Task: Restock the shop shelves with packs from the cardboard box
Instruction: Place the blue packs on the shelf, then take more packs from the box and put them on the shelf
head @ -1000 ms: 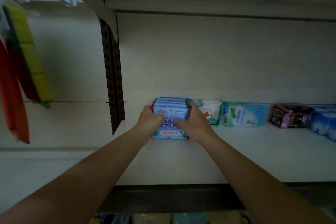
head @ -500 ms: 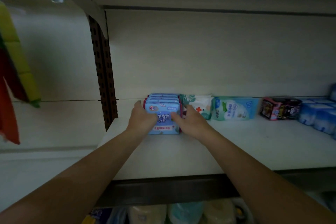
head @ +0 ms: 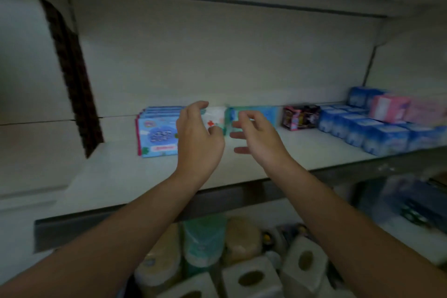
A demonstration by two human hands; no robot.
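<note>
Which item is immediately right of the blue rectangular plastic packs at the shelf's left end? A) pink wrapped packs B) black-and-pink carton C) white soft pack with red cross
C: the white soft pack with red cross sits next to the blue rectangular plastic packs, partly behind the left hand.

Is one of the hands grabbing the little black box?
No, the black box sits alone on the shelf, off to the right of both the left hand and the right hand.

Left hand (head: 199, 143) and right hand (head: 258, 140) hover with loosely curled fingers above a white shelf (head: 121, 172), beside upright blue packs (head: 157, 135).
</note>
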